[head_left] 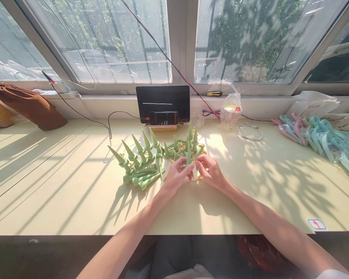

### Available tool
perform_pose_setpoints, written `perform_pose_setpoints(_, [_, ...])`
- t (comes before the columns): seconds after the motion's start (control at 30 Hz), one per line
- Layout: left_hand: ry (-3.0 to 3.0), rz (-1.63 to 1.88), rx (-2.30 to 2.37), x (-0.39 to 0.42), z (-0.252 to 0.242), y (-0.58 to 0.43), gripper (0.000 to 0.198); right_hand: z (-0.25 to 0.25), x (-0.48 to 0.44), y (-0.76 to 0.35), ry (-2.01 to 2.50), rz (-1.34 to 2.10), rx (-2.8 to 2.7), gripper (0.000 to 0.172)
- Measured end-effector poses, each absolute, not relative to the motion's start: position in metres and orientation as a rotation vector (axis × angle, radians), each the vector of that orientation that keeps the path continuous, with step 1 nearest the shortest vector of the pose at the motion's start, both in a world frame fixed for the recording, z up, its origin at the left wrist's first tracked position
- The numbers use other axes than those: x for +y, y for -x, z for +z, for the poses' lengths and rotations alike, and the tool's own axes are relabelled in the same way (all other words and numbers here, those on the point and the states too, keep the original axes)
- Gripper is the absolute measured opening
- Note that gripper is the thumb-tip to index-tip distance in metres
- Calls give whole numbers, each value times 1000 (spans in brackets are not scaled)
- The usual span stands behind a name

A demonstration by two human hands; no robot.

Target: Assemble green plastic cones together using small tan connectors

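Observation:
Both my hands meet at the middle of the pale table (61, 186). My left hand (177, 175) pinches a green cone-shaped plastic spike (189, 155) that stands upright between the two hands. My right hand (211, 171) has its fingers closed beside the spike's base, on a small pale piece I cannot make out. Just behind the hands lies a loose heap of green spikes (182, 146) mixed with small yellowish bits. To the left, a row of green spikes (135, 155) stands upright, with a few more lying flat in front.
A dark tablet (163, 102) with a phone (163, 117) leaning on it stands at the back centre. A plastic bag (231, 110) and a coiled cable (250, 132) lie right of it. Pastel clothes pegs (317, 137) are piled at far right, brown cloth (29, 104) at far left.

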State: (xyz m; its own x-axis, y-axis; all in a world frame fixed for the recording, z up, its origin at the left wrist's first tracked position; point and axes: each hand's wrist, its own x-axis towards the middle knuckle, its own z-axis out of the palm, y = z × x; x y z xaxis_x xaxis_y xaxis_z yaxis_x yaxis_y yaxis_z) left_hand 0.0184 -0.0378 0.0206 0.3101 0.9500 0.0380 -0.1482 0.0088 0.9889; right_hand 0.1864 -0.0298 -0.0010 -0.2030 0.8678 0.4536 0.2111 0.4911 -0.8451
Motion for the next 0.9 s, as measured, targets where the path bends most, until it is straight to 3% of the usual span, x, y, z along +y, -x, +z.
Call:
perform_pose_setpoints(0.27, [-1253, 1015, 879, -38, 18, -16, 31, -5, -28, -188, 1032, 760, -1747, 30])
perform_pose_setpoints(0.67, [-1328, 993, 814, -39, 20, -17, 30, -6, -26, -185, 1058, 715, -1781, 54])
perform_pose_setpoints(0.9, [-1265, 1018, 860, -38, 22, -19, 28, -8, -26, -185, 1066, 691, -1795, 50])
